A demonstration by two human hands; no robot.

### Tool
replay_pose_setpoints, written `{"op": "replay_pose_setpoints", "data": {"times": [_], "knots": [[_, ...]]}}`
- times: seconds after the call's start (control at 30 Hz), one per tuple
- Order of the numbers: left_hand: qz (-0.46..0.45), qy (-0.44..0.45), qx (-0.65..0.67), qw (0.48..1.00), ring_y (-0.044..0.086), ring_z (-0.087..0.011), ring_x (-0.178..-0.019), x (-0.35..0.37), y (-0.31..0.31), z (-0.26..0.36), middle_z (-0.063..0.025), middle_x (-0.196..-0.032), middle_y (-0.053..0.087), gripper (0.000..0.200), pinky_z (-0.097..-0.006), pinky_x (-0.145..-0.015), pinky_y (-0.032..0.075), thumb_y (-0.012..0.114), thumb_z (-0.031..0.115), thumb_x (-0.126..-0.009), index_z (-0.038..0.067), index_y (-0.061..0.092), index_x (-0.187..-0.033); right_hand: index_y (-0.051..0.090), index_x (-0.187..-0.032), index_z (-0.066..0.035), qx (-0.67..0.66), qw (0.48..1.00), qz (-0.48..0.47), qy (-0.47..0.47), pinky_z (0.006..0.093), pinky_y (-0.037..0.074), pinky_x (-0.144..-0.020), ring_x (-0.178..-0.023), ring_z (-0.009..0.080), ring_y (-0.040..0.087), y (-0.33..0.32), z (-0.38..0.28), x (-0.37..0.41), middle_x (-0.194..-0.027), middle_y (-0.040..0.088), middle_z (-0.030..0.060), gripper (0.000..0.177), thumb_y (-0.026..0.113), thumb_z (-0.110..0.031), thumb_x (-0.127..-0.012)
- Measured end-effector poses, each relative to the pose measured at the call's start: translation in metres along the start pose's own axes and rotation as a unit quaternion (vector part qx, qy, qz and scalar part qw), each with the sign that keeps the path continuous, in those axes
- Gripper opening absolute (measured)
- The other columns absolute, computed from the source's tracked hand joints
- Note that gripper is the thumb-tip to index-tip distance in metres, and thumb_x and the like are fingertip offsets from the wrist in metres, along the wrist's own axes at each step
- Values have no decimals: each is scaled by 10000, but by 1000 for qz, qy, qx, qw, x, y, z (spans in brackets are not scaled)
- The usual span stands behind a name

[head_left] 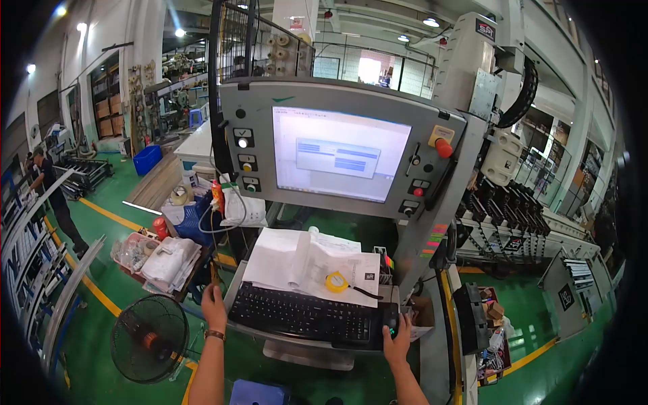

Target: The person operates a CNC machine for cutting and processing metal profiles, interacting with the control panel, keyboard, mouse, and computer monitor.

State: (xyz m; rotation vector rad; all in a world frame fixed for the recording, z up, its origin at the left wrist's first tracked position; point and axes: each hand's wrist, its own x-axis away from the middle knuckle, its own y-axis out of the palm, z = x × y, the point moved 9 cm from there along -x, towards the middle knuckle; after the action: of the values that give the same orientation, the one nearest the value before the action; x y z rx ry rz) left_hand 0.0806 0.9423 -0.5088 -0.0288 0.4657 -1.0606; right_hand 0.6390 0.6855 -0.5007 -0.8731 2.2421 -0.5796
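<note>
My right hand [397, 339] rests over a black computer mouse [387, 318] with a small green light, at the right end of the tray. My left hand [214, 310] is just off the left end of a black keyboard [304, 314], its fingers loosely bent and nothing visible in them. Behind the keyboard lie printed paper sheets [277, 260], with a yellow tape measure [336, 281] on top. Above them, a monitor [341, 152] in a grey control panel [253, 98] displays a dialog window.
A red emergency stop button [443, 148] sits on the panel's right side. To my left stand a black fan [150, 339] and a bin of white cloths [170, 262]. A blue stool [260, 393] is below the tray. Another person [57, 196] stands farther left, near metal racks.
</note>
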Motion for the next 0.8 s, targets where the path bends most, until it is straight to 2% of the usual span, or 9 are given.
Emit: {"op": "replay_pose_setpoints", "data": {"times": [0.07, 0.13, 0.27, 0.43, 0.63, 0.8], "knots": [[-4, -9, -52, 999, 654, -374, -1166, 0, 8, -31, -223, -1224, 705, 449, -434, -1000, 491, 578, 356, -1052, -30, 661, -1267, 468, -1485, 30, 7, 1000, -11, -17, 534, 351, -1166, -1432, 487, 398, 5, -3, -6, -1562, 392, 301, 697, 721, -313, -934], [-12, -5, -104, 995, 662, -403, -1147, 6, 15, -32, -228, -1197, 717, 445, -464, -975, 506, 579, 372, -1044, -15, 676, -1242, 471, -1488, 13, 25, 998, -30, -40, 537, 374, -1151, -1402, 494, 429, 8, -5, -13, -1556, 400, 299, 740, 762, -244, -859], [-57, -73, -153, 984, 676, -442, -1066, 6, 26, -25, -215, -1117, 742, 454, -508, -921, 522, 563, 432, -1037, 31, 707, -1190, 482, -1485, 6, 63, 993, -88, -45, 546, 374, -1148, -1400, 491, 428, 21, -5, -25, -1551, 406, 298, 752, 758, -219, -823], [-64, -148, -211, 964, 677, -453, -1057, 3, 25, -30, -220, -1110, 745, 532, -524, -915, 520, 522, 520, -1029, 41, 727, -1133, 515, -1451, 7, 30, 998, -45, -40, 550, 384, -1138, -1392, 485, 438, 23, -3, -23, -1517, 443, 290, 694, 730, -208, -827], [-40, -144, -209, 966, 672, -472, -1045, 3, 21, -33, -237, -1095, 740, 605, -542, -895, 510, 445, 569, -1041, 46, 738, -1126, 556, -1407, -1, 15, 998, -35, -59, 548, 397, -1126, -1365, 483, 463, 21, -12, -20, -1488, 473, 268, 640, 716, -197, -819], [-47, -143, -209, 966, 675, -478, -1019, 5, 21, -28, -238, -1063, 743, 613, -546, -872, 511, 435, 576, -1043, 51, 741, -1117, 571, -1393, -9, 18, 997, -34, -64, 543, 405, -1118, -1346, 482, 478, 19, -15, -20, -1481, 478, 265, 621, 709, -194, -816]]}}
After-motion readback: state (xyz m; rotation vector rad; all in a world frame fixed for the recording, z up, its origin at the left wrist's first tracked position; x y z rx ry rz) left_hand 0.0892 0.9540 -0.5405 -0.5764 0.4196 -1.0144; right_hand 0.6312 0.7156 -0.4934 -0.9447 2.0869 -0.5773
